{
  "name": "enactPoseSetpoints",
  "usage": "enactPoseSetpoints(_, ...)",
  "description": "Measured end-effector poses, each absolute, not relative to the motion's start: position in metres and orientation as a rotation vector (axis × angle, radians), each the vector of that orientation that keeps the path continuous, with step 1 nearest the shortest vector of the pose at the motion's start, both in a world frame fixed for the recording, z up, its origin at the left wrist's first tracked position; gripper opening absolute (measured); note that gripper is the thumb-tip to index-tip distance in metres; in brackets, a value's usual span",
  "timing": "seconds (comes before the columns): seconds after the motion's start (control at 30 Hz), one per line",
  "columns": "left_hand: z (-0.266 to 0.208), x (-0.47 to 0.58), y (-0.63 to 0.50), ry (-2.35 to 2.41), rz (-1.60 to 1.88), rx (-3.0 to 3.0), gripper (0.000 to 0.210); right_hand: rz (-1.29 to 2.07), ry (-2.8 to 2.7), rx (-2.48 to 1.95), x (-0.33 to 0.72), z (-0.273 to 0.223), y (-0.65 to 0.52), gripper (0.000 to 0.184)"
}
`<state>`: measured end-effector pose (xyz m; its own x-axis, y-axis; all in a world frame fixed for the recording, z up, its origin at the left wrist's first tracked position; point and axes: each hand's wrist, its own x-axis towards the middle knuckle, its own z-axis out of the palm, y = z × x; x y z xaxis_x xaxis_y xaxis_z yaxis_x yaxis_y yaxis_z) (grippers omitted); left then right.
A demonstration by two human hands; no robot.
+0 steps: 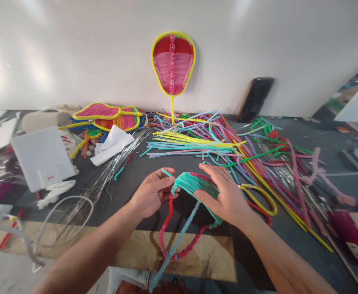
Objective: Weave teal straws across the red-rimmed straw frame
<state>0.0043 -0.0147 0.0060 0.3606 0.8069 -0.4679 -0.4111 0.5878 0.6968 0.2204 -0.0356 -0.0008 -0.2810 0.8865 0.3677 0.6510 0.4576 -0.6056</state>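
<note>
A looped frame of pipe cleaners (195, 241), red and pink with a light blue stem (181, 234), is held up over the table's front edge. Teal pipe-cleaner strands (194, 183) run side by side across its upper part. My left hand (154, 190) pinches the frame's left side, where teal is wound round the rim; a short teal end (166, 172) sticks up by its fingers. Around the right side, my right hand (223, 194) steadies the frame, its thumb on the teal strands and its other fingers stretched along the far side.
Loose pipe cleaners (194, 147) lie behind the frame. A yellow-rimmed pink paddle shape (173, 65) stands against the white wall, with a phone (255, 99) leaning to its right. Scissors (260, 198) lie by my right wrist. Wires (114, 157) and a white card (42, 157) are left.
</note>
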Motion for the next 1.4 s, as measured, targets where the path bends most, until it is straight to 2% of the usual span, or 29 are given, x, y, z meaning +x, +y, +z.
enactPoseSetpoints(0.13,0.006,0.006,-0.017,0.895,0.805,0.547,0.023,0.276,-2.111,-1.273,0.211,0.000,-0.042,0.063)
enactPoseSetpoints(0.3,0.009,0.008,-0.020,0.880,0.789,0.558,0.026,0.353,-2.078,-1.294,0.206,-0.004,-0.044,0.053)
enactPoseSetpoints(0.4,0.011,0.008,-0.021,0.873,0.796,0.559,0.035,0.462,-2.029,-1.312,0.206,-0.005,-0.045,0.048)
enactPoseSetpoints(0.6,0.009,0.011,-0.021,0.933,0.827,0.522,0.046,0.459,-2.017,-1.325,0.204,-0.006,-0.047,0.047)
enactPoseSetpoints(0.83,0.004,0.012,-0.021,0.928,0.819,0.551,0.023,0.360,-2.031,-1.311,0.204,-0.007,-0.047,0.045)
enactPoseSetpoints(1.0,0.003,0.013,-0.022,0.994,0.878,0.687,0.023,0.326,-2.037,-1.319,0.204,-0.009,-0.047,0.045)
enactPoseSetpoints(1.2,0.012,0.011,-0.024,1.238,0.969,1.150,0.017,0.333,-2.036,-1.337,0.205,-0.007,-0.046,0.044)
enactPoseSetpoints(1.4,0.012,0.010,-0.027,1.312,0.926,1.381,0.016,0.331,-2.035,-1.329,0.205,-0.007,-0.046,0.044)
